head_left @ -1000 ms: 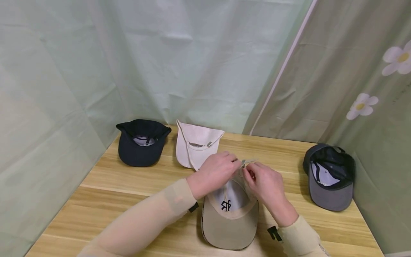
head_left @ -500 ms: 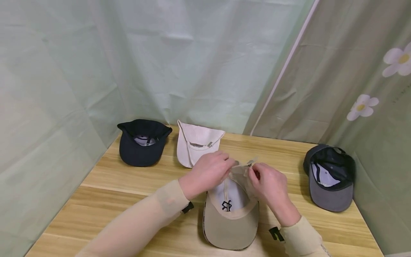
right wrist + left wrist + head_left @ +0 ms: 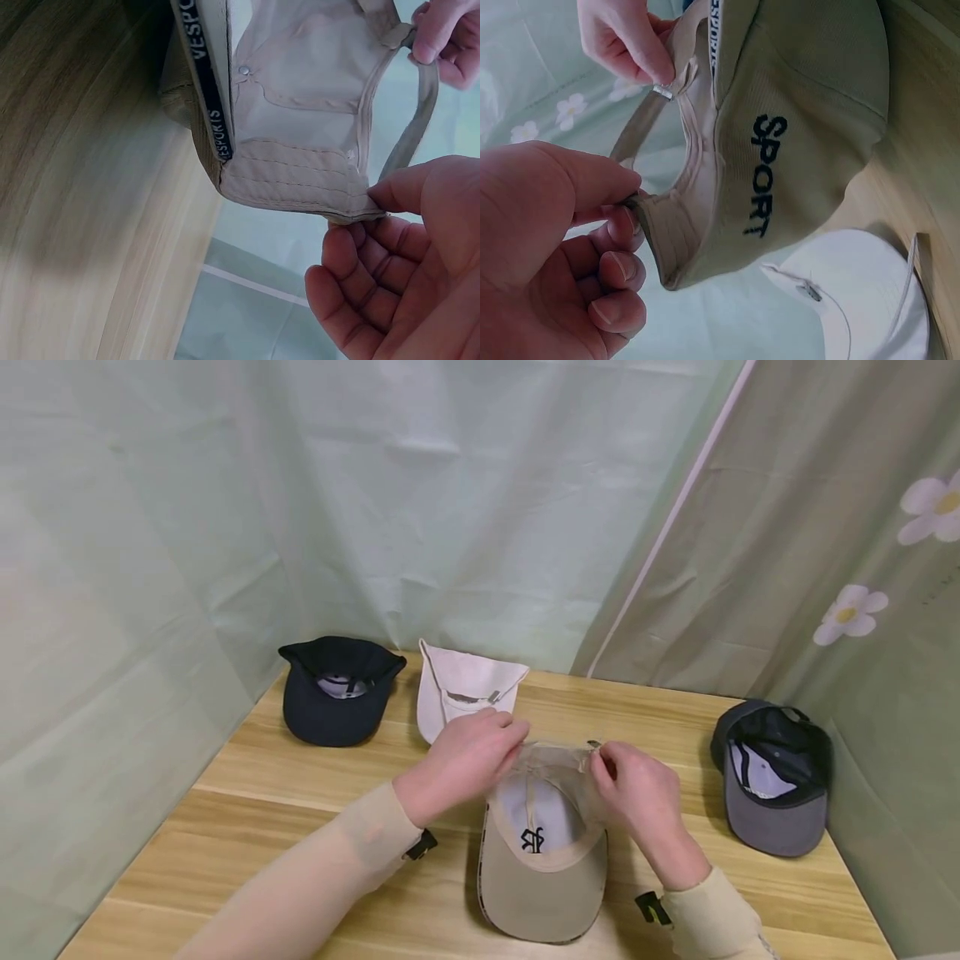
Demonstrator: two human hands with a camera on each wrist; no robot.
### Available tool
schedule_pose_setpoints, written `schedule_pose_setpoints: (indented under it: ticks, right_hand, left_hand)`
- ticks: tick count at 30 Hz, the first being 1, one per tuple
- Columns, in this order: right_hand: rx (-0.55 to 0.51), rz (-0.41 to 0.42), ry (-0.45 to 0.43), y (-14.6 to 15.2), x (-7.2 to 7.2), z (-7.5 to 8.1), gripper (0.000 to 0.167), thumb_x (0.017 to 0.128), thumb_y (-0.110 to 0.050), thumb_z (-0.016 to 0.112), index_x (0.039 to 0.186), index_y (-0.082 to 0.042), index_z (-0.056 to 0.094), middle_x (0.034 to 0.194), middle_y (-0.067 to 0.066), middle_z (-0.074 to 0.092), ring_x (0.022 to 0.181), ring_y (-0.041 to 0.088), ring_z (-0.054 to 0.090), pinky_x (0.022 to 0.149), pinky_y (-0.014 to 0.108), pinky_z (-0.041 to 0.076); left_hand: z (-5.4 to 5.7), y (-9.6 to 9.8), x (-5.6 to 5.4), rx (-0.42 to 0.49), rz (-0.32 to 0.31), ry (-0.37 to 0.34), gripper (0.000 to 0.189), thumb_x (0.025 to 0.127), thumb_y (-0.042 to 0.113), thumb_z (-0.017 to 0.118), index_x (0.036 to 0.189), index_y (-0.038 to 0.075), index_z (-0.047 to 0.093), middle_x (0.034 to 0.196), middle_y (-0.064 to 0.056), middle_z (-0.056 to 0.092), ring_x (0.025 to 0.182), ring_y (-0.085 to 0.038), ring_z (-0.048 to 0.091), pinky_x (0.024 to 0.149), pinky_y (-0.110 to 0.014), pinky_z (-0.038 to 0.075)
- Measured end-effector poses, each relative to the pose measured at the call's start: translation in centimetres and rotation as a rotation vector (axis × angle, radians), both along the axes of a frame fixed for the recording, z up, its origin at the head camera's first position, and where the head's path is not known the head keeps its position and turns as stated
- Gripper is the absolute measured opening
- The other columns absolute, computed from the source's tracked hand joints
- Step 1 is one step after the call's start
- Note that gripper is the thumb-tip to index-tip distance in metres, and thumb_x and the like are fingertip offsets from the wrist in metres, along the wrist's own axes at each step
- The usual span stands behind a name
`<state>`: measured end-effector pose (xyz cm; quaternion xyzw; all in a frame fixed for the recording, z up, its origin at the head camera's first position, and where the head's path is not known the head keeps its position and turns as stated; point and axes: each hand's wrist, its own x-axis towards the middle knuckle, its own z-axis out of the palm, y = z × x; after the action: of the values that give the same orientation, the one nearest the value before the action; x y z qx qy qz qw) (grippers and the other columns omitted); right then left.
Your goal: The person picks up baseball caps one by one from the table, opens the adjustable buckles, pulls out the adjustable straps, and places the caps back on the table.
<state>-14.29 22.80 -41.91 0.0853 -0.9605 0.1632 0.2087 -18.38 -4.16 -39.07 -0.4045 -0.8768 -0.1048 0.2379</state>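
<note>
1. The white cap (image 3: 471, 683) on the wooden counter (image 3: 247, 810) is my landmark. The beige cap (image 3: 543, 889) sits nearer to me than the white cap and somewhat to its right, hollow side facing me, brim toward my body.
2. My left hand (image 3: 471, 753), just in front of the white cap, has thumb and forefinger clamped on one rear corner of the beige cap, where the strap (image 3: 640, 127) joins it.
3. My right hand (image 3: 637, 789), farther to the right of the white cap, pinches the opposite rear corner, close beside the metal buckle (image 3: 662, 92).
4. I judge the step in hand to be working the strap across the back gap. An even, gentle pull from both corners should hold the rim level.
5. I'd want the strap lying flat where it meets the buckle; a twist there could jam it.
6. The navy cap (image 3: 341, 697), just left of the white cap, and the gray cap (image 3: 776, 822), well to its right, need no handling for this.
</note>
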Motion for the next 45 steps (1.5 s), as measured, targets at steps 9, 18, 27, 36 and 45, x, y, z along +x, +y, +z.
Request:
schedule_pose_setpoints:
  ticks: [9, 18, 27, 36, 45]
  right_hand:
    - [0.003, 0.014, -0.021, 0.3, 0.2, 0.2, 0.028, 0.105, -0.019, 0.069, 0.078, -0.017, 0.065, 0.069, -0.002, 0.057, 0.056, 0.017, 0.05, 0.053, 0.042, 0.043]
    - [-0.006, 0.082, -0.008, 0.6, 0.8, 0.2, 0.011, 0.104, -0.024, 0.079, 0.097, -0.015, 0.08, 0.086, -0.001, 0.071, 0.068, 0.016, 0.063, 0.06, 0.045, 0.051]
    - [0.01, 0.174, 0.021, 0.8, 1.3, -0.1, 0.013, 0.099, -0.021, 0.086, 0.09, -0.018, 0.077, 0.078, -0.009, 0.061, 0.066, 0.006, 0.055, 0.057, 0.033, 0.046]
    - [0.004, 0.257, 0.005, 1.1, 1.5, -0.5, 0.017, 0.092, -0.017, 0.092, 0.09, -0.022, 0.076, 0.085, -0.013, 0.065, 0.074, 0.006, 0.065, 0.061, 0.031, 0.051]
    - [-0.017, 0.366, 0.018, 1.7, 2.0, -0.9, 0.026, 0.081, -0.013, 0.1, 0.096, -0.022, 0.08, 0.092, -0.014, 0.069, 0.08, 0.003, 0.068, 0.066, 0.029, 0.057]
  left_hand:
    - [0.0, -0.9, 0.1, 0.034, -0.008, -0.033, 0.014, 0.106, 0.014, 0.073, 0.095, 0.016, 0.063, 0.078, 0.005, 0.051, 0.071, -0.017, 0.054, 0.056, -0.03, 0.045]
    - [-0.2, -1.1, 0.5, 0.086, -0.025, -0.133, 0.018, 0.103, 0.011, 0.072, 0.091, 0.017, 0.061, 0.075, 0.007, 0.053, 0.069, -0.015, 0.055, 0.057, -0.031, 0.045]
    - [-0.5, -1.3, 0.6, 0.205, 0.085, -0.22, 0.03, 0.106, 0.017, 0.069, 0.078, 0.022, 0.057, 0.064, 0.011, 0.046, 0.058, -0.01, 0.048, 0.053, -0.032, 0.041]
    - [-0.8, -1.6, 0.8, 0.226, 0.199, -0.154, 0.038, 0.105, 0.022, 0.074, 0.072, 0.023, 0.056, 0.057, 0.012, 0.042, 0.05, -0.01, 0.044, 0.046, -0.033, 0.036]
    - [-1.5, -2.0, 1.1, 0.201, 0.247, -0.143, 0.05, 0.105, 0.029, 0.073, 0.062, 0.024, 0.05, 0.052, 0.013, 0.038, 0.046, -0.009, 0.04, 0.044, -0.031, 0.031]
